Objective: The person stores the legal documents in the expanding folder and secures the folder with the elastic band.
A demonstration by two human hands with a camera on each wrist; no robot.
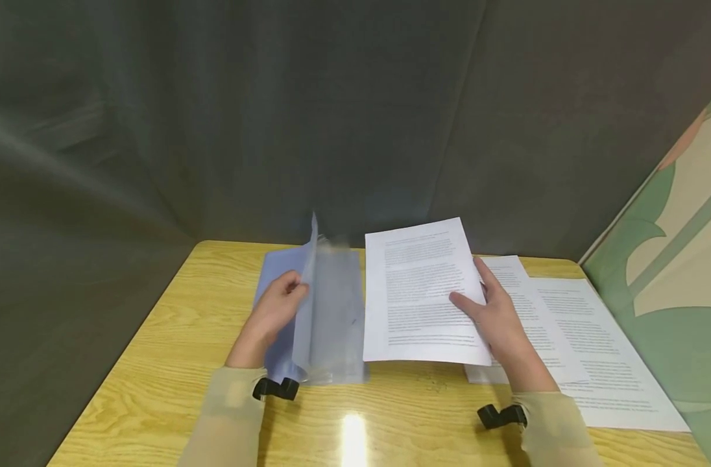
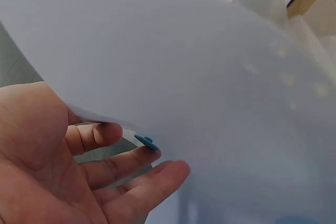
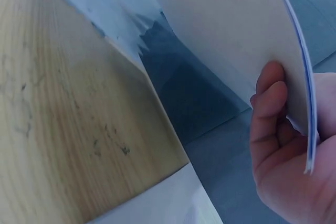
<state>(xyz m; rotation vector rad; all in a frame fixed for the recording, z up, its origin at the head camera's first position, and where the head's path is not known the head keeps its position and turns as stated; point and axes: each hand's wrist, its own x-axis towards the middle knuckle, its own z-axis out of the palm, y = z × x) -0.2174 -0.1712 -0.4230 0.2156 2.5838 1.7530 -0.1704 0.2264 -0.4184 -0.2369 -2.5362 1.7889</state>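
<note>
A translucent bluish plastic folder (image 1: 335,311) lies spread on the table, its cover raised nearly upright. My left hand (image 1: 276,308) holds the cover's outer edge; a small blue snap button (image 2: 147,141) shows by the fingers in the left wrist view. To the right of the folder, my right hand (image 1: 501,324) grips a thin stack of printed paper (image 1: 420,292) by its right edge, thumb on the printed face. In the right wrist view the fingers (image 3: 270,103) curl behind the stack (image 3: 226,19). The stack is lifted and tilted, text facing me.
More printed sheets (image 1: 601,363) overlap on the right side of the wooden table (image 1: 174,344). A dark grey curtain (image 1: 332,117) hangs behind the table's far edge. At the right rises a panel with a green leaf pattern (image 1: 676,292).
</note>
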